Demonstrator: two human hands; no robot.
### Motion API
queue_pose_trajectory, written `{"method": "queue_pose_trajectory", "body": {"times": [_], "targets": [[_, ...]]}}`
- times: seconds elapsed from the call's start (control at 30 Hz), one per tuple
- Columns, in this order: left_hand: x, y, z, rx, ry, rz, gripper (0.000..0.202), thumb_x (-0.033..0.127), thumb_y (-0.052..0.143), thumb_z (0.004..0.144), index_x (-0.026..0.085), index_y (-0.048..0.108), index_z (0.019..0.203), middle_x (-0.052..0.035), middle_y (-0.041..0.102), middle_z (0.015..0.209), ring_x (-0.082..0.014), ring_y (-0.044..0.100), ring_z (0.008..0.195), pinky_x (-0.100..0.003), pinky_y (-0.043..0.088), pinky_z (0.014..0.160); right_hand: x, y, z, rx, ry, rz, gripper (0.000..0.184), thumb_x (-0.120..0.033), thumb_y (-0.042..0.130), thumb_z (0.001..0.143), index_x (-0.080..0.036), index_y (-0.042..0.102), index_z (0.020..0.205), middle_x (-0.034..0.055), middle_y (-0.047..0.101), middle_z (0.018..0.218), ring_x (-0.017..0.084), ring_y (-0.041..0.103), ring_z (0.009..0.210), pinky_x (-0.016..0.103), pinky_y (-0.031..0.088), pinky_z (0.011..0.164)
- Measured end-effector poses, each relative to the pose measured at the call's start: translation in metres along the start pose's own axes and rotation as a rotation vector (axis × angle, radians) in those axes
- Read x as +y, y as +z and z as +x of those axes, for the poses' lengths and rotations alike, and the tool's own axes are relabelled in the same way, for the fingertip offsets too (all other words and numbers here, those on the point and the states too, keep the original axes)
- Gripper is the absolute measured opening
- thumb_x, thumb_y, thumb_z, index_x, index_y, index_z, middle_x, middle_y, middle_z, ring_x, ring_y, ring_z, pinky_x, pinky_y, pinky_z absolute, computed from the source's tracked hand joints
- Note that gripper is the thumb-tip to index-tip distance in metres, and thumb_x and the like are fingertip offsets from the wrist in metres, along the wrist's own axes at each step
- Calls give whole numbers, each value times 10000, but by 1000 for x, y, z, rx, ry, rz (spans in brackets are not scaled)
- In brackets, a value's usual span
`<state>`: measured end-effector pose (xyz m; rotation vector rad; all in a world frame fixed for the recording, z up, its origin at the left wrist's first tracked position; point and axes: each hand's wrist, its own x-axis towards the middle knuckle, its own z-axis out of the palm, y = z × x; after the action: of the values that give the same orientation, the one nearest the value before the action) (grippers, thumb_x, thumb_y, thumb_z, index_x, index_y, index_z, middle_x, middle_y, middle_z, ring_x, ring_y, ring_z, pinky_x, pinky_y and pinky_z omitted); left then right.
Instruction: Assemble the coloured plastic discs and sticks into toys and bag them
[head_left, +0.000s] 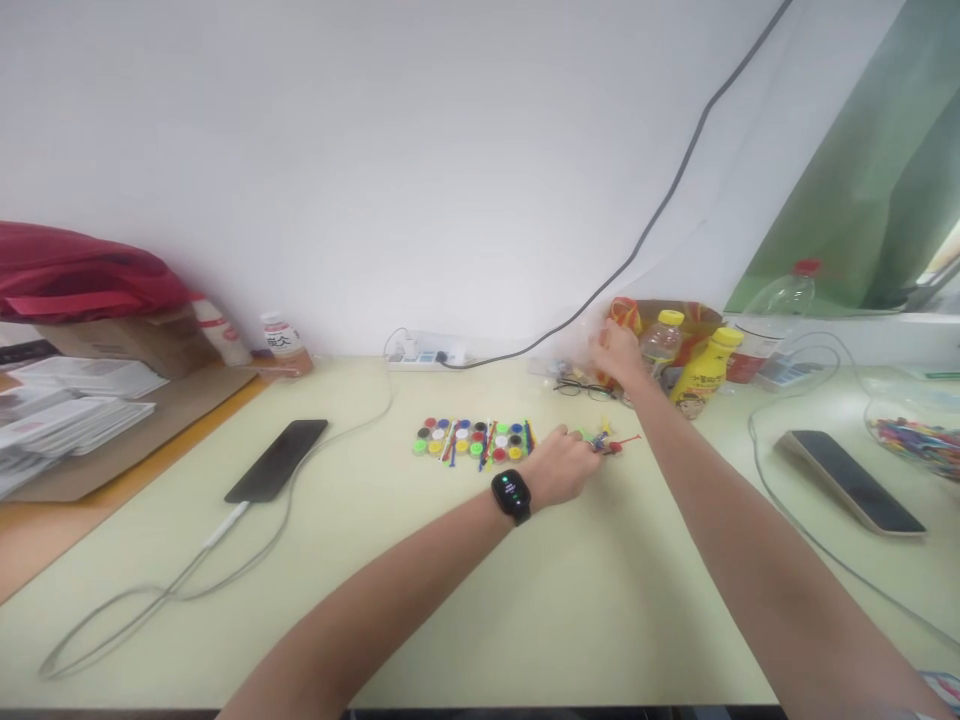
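Head view: two bare arms reach out over a pale yellow surface (480, 600) toward its far edge.
Left hand (562, 465): fingers bunched together, tips closed on the near end of a cluster of small coloured pieces (611, 445) that lies just past them, about mid-surface.
Watch (511, 496): black, on the left wrist; its face shows a small green mark too small to read.
Right hand (619, 352): further out at the far edge, fingers curled against a clear bag (577, 350); whether it grips the bag cannot be told.
Coloured caps (469, 440): two short rows with thin coloured sticks laid across them, just beside the left hand, toward the left edge.
Glasses (583, 390): lying between the two hands, near the far edge.
Yellow-capped bottles (705, 365): two, standing just beside the right hand; their label print is too blurred to read.
Red-capped bottle (780, 300): clear, behind them toward the far right corner.
Power strip (424, 352): white, at the far edge.
Left phone (277, 460): dark, face up, white cable plugged in, toward the left edge.
Right phone (851, 480): dark, near the right edge.
Small bottle (285, 340): at the far left; dark characters on its label, not legible.
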<state>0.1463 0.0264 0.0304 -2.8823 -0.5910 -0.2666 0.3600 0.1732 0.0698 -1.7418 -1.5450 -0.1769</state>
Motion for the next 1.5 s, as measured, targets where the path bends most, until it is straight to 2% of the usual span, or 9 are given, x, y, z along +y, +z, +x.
{"method": "queue_pose_trajectory", "body": {"times": [0.1, 0.4, 0.57, 0.73, 0.9, 1.0, 1.1, 1.27, 1.5], "targets": [[1, -2, -2, 9, 16, -33, 185, 71, 515, 945, 165, 672, 972, -128, 709, 925, -273, 635, 903, -408, 409, 781, -1, -3, -13, -18, -67, -9, 520, -370, 579, 910, -108, 630, 1357, 210, 653, 1203, 331, 604, 1113, 450, 476, 1000], [6, -1, -12, 16, -7, -185, 320, 27, 431, 946, 185, 642, 1127, -118, 702, 1031, -262, 684, 908, -360, 481, 770, 14, -15, -75, -146, -282, 117, 337, -362, 571, 943, -183, 702, 1197, 152, 681, 1201, 313, 603, 1150, 476, 460, 1044], [9, -3, -19, 53, 12, -311, 320, 100, 453, 962, 201, 614, 1220, -98, 689, 1093, -258, 679, 969, -346, 498, 810, 18, -20, -124, -453, -405, 225, 312, -347, 579, 943, -232, 723, 1195, 110, 702, 1248, 301, 590, 1228, 471, 434, 1095], [3, -15, -24, 134, 3, -491, 290, 143, 532, 915, 204, 649, 1173, -77, 700, 1084, -226, 670, 939, -323, 507, 833, 18, -35, -147, -714, -439, 203, 328, -209, 649, 793, -248, 758, 1100, 82, 718, 1186, 296, 624, 1130, 448, 465, 1028], [-23, -24, -25, 292, -189, -751, 248, 196, 589, 906, 180, 735, 1106, -71, 707, 986, -181, 672, 844, -298, 538, 819, 15, -53, -146, -742, -350, 279, 144, -333, 670, 857, -240, 759, 921, 80, 733, 1025, 287, 646, 996, 443, 496, 958], [-37, -21, -25, 367, -368, -909, 189, 250, 643, 902, 164, 753, 1029, -87, 725, 1016, -176, 699, 819, -284, 561, 761, 2, -57, -149, -593, -251, 384, 195, -416, 682, 879, -254, 751, 961, 90, 741, 1047, 313, 642, 1040, 469, 504, 951], [-44, -17, -25, 384, -461, -1124, 220, 340, 708, 900, 153, 708, 1017, -89, 747, 978, -194, 738, 810, -271, 570, 701, -20, -55, -157, -573, -94, 683, 311, -523, 648, 924, -254, 717, 1064, 83, 742, 1039, 281, 672, 981, 434, 541, 881], [-50, -15, -26, 397, -435, -1270, 309, 406, 768, 873, 143, 649, 983, -100, 736, 1011, -205, 753, 836, -257, 570, 667, -44, -43, -170, -590, 93, 1080, 375, -574, 694, 898, -233, 658, 1048, 54, 714, 903, 217, 667, 841, 395, 549, 827], [-51, -11, -26, 294, -366, -1169, 328, 411, 693, 932, 166, 704, 1149, -88, 749, 977, -190, 731, 809, -274, 573, 697, -40, -30, -173, -596, 235, 1132, 270, -419, 736, 800, -228, 616, 948, 28, 693, 810, 192, 629, 751, 356, 517, 738]]}}
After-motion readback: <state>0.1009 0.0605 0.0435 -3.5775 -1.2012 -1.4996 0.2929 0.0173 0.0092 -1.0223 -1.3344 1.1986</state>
